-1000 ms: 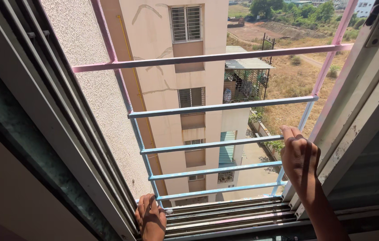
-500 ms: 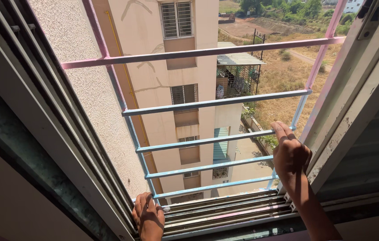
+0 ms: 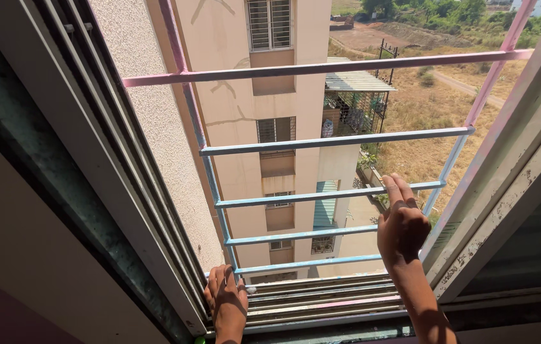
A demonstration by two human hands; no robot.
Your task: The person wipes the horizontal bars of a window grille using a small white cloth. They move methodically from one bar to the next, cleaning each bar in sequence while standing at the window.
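Hands sit at opposite ends of the window opening, each braced on a different part of it. The left hand [image 3: 227, 299] rests at the lower left corner of the window track [image 3: 321, 296], fingers laid close together and curled over the sill rails, seemingly to steady the body while leaning toward the open air (something small and pale shows beside its knuckles, too small to identify). The right hand [image 3: 403, 224] is raised near the right edge of the window grille [image 3: 334, 141], its fingers side by side and stretched up against one of the blue horizontal bars [image 3: 321, 197], fingertips touching or just over it; whether they fully wrap the bar cannot be told from behind. The grille itself stands outside the track, its blue bars stacked in the lower half and a pink bar [image 3: 321, 67] crossing near the top, joined to pink uprights at both sides. The sliding window frame [image 3: 506, 191] leans along the right edge, pushed aside so both arms can reach through. Beyond the bars rises a beige apartment building [image 3: 277, 114], with dry ground below.
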